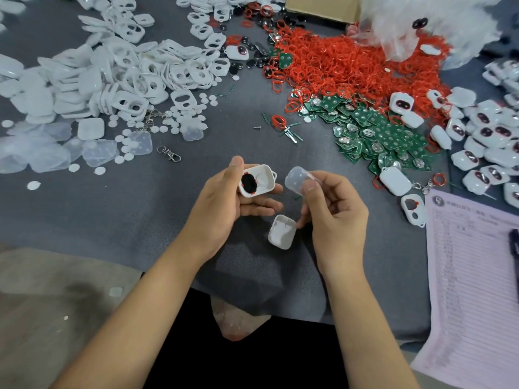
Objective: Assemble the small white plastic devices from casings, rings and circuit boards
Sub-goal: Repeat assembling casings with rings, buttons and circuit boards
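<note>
**Clear pad held ready over an open casing half**

An open white casing half [257,180] is cradled in the left hand [224,203] above the near middle of the grey worktop [140,209], its hollow side turned up. It is pinned by the thumb [235,167] across its far rim, with the other fingers curled underneath; this hold appears chosen so that the inside is kept level and reachable. A black oval piece with a red ring round it [248,183] is already seated in the left part of the casing, while the right part shows only a bare round recess.

A small translucent pad [295,181] is pinched between the thumb and forefinger of the right hand [334,211], just beside the casing and not touching it. The remaining fingers of that hand are loosely curled and nothing else is held in them. The pad is probably kept tilted toward the casing so that it can be laid into it next.

A second white casing half [282,231] is left on the worktop between the wrists, close at hand, presumably as the closing cover.

Supplies are kept within reach toward the far edge: white casings [112,74] at the far left, red rings [342,63] and green circuit boards [373,136] at the far right. Finished devices [483,136] are gathered along the right edge, above a printed sheet [471,276].
</note>
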A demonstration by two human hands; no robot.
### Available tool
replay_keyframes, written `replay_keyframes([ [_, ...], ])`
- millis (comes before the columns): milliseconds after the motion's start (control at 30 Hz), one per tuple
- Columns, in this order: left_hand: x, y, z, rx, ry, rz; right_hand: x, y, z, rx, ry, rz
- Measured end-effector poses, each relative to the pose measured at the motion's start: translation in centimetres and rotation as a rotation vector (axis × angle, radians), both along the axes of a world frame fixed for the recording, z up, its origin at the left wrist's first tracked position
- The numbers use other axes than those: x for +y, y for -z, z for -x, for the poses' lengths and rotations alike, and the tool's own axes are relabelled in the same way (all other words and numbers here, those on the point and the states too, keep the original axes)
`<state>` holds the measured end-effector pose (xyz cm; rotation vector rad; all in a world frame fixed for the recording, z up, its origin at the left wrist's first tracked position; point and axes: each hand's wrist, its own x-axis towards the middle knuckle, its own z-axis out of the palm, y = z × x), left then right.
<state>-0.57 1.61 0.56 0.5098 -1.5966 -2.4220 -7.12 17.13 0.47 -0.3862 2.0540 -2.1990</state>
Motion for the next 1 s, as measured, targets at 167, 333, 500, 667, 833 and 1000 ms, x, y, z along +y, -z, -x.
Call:
replay_keyframes([
  [167, 0.0, 0.1, 0.1, 0.007, 0.003, -0.012, 0.0, -0.1, -0.1, -0.037, 0.019, 0.016],
  [333, -0.1, 0.2, 0.0, 0.010, 0.013, -0.020, -0.1, -0.3, -0.5, 0.047, 0.079, -0.048],
  [500, -0.1, 0.2, 0.1, 0.003, 0.007, -0.030, -0.1, -0.6, -0.7, 0.038, 0.053, -0.070],
  [667, -0.1, 0.2, 0.0, 0.005, 0.006, -0.028, 0.0, -0.4, -0.6, 0.068, 0.023, -0.120],
  [833, 0.1, -0.2, 0.1, -0.047, -0.010, -0.010, 0.0, -0.4, -0.4, 0.111, -0.001, -0.097],
  [1000, -0.1, -0.9, 0.3, -0.138, 0.077, -0.046, -0.3, -0.2, -0.6, 0.058, -0.065, -0.063],
])
